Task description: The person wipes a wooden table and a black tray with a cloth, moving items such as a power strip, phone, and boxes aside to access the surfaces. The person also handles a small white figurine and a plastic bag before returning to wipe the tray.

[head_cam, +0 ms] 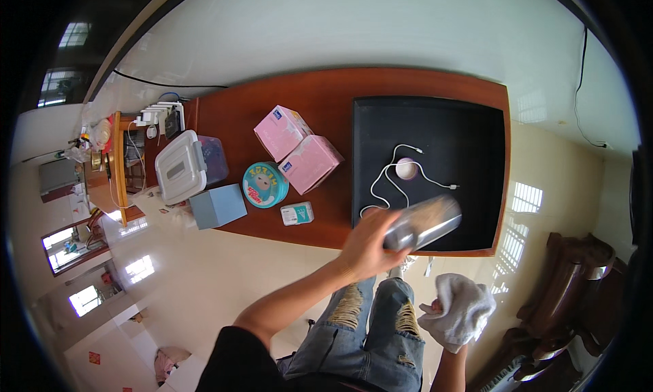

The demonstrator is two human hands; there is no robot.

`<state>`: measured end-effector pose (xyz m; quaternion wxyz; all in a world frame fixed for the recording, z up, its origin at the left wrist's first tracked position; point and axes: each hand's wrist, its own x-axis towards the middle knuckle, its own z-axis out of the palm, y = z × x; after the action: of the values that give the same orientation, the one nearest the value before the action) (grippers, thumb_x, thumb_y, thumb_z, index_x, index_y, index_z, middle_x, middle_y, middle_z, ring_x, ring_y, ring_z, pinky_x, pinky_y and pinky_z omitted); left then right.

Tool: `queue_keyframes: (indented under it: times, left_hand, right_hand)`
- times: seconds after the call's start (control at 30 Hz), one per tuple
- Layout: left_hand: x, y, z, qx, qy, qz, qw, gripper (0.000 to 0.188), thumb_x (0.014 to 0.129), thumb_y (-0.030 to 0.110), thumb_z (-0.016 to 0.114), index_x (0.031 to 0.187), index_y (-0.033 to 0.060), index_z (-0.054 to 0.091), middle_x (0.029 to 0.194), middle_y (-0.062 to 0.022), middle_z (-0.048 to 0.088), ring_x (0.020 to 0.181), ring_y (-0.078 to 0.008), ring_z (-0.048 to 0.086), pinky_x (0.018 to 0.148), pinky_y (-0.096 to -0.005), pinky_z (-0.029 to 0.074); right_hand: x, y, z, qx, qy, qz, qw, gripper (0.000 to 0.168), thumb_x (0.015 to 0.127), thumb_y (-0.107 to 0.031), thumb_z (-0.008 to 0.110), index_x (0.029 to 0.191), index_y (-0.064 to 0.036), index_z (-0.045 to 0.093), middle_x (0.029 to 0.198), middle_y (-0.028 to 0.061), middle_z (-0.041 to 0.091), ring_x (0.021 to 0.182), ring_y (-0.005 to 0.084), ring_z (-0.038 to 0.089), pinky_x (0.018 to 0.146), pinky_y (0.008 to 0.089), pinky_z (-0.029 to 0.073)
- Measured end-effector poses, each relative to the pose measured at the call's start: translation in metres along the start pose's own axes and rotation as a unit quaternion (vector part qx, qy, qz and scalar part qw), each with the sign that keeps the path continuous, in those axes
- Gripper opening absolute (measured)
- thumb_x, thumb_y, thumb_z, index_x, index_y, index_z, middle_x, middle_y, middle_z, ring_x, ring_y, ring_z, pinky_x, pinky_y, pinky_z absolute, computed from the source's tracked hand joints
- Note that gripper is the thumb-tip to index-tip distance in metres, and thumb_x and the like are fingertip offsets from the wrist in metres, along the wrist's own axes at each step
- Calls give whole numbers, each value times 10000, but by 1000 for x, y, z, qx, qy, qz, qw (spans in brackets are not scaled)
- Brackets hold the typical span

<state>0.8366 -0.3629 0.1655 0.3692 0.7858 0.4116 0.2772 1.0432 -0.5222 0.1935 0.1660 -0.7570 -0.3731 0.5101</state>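
My left hand [368, 242] grips one end of a clear, see-through cylindrical container [424, 222], tilted and slightly blurred, over the front of a black tray [474, 137]. Whether it holds anything is hard to tell. Out to the right, past my knee, my right hand [437, 307] holds a bunched white cloth [461, 303] that covers most of it. Inside the tray lie a white charging cable [380, 183] and a small round item [406, 168] with a pale inside and pinkish rim. The cable passes partly behind my left hand.
On the wooden cabinet [326, 106] are two pink boxes [312, 163], a round teal tin [264, 184], a small flat case [297, 213], a blue box [218, 207] and a lidded plastic bin [181, 167]. Dark wooden furniture [566, 285] stands at the right. A power strip [160, 114] sits far left.
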Motion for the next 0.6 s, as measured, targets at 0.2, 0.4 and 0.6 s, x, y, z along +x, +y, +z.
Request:
queue_keyframes:
  times: [0.2,0.4,0.6]
  left_hand:
    - [-72,20,-73,9,-25,-132,991,571,625,253,789,1074,10,532,965,-128,542,878,-271,533,714,-364,476]
    - [-38,34,-51,-12,-78,-27,997,569,605,320,808,1029,25,569,958,-112,542,815,-257,580,645,-320,515]
    - [5,35,4,-155,-184,12,971,603,610,387,789,1024,11,564,1022,-112,542,884,-248,572,709,-344,507]
  right_hand:
    - [38,-4,-5,294,-159,4,943,981,577,-63,789,1413,-96,276,1263,154,509,845,148,615,727,269,512]
    - [62,-37,31,97,-300,-162,935,1161,553,-74,834,1466,-139,119,1404,165,372,1258,285,420,952,396,436]
    - [51,23,37,347,-258,-63,899,899,557,-172,873,1296,-82,369,1170,88,517,1091,190,514,935,340,425]
